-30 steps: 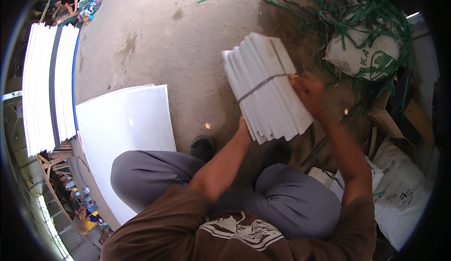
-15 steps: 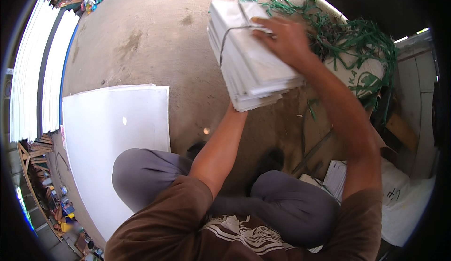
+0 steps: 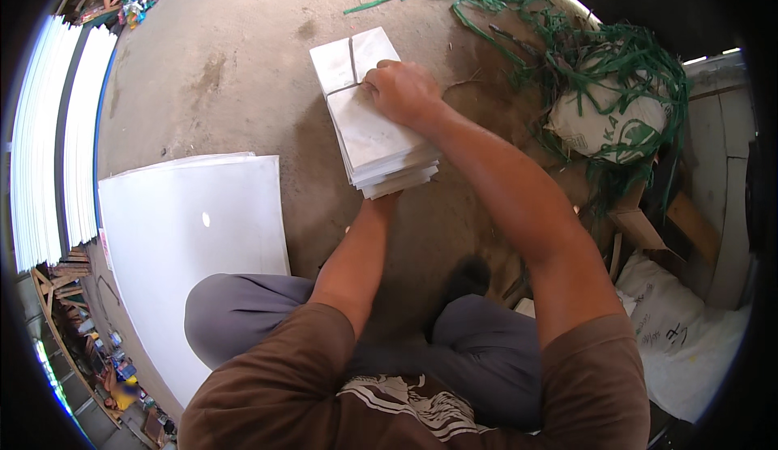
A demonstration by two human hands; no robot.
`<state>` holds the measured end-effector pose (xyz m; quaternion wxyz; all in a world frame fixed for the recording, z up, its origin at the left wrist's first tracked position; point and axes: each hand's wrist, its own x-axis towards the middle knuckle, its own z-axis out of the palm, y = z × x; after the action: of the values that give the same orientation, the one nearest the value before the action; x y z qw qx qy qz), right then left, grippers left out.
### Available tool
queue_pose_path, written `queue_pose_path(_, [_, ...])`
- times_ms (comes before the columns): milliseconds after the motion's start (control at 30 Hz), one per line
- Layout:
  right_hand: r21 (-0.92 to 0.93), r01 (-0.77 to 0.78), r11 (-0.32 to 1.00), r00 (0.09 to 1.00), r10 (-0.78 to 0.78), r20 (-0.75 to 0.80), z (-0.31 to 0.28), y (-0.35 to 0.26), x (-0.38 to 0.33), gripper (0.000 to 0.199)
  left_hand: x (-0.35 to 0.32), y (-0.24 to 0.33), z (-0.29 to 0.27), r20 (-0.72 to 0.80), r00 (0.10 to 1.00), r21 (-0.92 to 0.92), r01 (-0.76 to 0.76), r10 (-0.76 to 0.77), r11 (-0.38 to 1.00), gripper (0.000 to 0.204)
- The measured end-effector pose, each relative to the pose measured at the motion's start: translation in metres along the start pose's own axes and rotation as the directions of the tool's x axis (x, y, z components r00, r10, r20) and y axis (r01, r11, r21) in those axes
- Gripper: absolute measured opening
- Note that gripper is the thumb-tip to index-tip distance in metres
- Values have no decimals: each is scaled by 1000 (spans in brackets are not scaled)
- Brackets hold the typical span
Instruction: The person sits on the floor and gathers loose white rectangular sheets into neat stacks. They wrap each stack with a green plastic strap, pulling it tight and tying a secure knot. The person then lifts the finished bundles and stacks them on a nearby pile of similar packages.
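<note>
A bundle of white rectangular sheets (image 3: 377, 130), bound crosswise by a thin dark strap (image 3: 353, 59), is in front of me. My right hand (image 3: 403, 93) is on its top face, fingers curled at the place where the strap crosses. Beneath the near end of the bundle is my left hand (image 3: 389, 200), holding it from below; its fingers are hidden by the sheets. The sheets at the near end stick out unevenly.
Large white sheets (image 3: 190, 231) lie on the floor at my left, near a tall stack of white boards (image 3: 36, 142). Tangled green plastic strips (image 3: 567, 53) lie over a white sack (image 3: 608, 122) at the right. Another white sack (image 3: 673, 328) is beside my right arm.
The bundle has moved left with both hands. My right hand's fingers, stretched over the top before, are now curled at the strap. The view has shifted slightly.
</note>
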<state>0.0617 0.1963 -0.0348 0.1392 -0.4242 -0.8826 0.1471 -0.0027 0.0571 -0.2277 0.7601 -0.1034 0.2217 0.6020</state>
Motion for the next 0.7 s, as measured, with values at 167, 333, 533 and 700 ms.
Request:
queue_pose_path(167, [64,17,998,999,-15,-35,13,7,-30,20,-25,-42,-47,-269,963,-132,-25,-12,991,15])
queue_pose_path(333, [57,96,994,993,-92,-73,31,12,-52,19,-50,-82,-50,-562,827,-149,-81,-17,986,16])
queue_pose_path(533, [118,136,984,989,-128,-68,39,13,-69,11,-56,-104,-56,-695,705,215,13,144,977,28])
queue_pose_path(700, [107,153,982,987,-146,-69,49,20,-70,10,-75,-102,0,-332,781,914,405,528,-23,24])
